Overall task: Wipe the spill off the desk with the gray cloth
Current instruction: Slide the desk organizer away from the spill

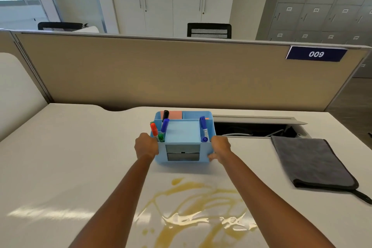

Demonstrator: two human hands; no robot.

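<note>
A yellow-brown spill (193,207) spreads over the white desk (60,167) between my forearms, near the front edge. The gray cloth (310,163) lies folded flat at the right, with a black loop at its near corner, and neither hand touches it. Just behind the spill is a light blue desk organizer (182,137) holding markers. My left hand (146,147) grips its left side and my right hand (220,150) grips its right side.
An open cable hatch (253,129) sits in the desk behind the cloth. A beige partition (161,72) with a "009" label (316,54) closes the far edge. Beyond it stand black chairs and cabinets.
</note>
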